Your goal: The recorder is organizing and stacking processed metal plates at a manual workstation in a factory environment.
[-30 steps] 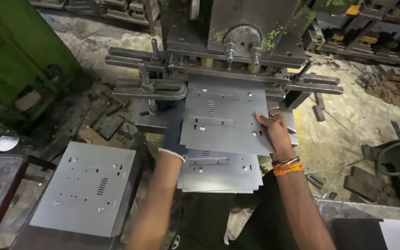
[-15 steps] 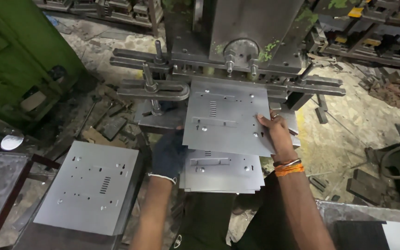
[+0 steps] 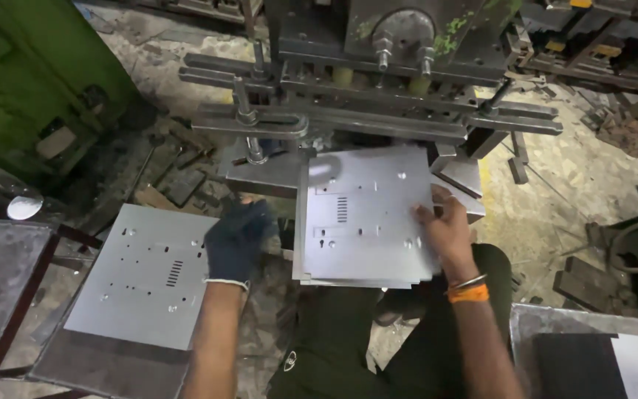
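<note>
Press [image 3: 378, 81] behind sheet stack [image 3: 363, 222], rt hand [image 3: 448, 233]

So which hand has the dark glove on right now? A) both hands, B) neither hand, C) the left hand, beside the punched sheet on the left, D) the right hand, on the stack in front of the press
C: the left hand wears a dark glove at the edge of the single punched sheet, while the right hand is bare, resting on the stack of sheets with an orange band at the wrist.
</note>
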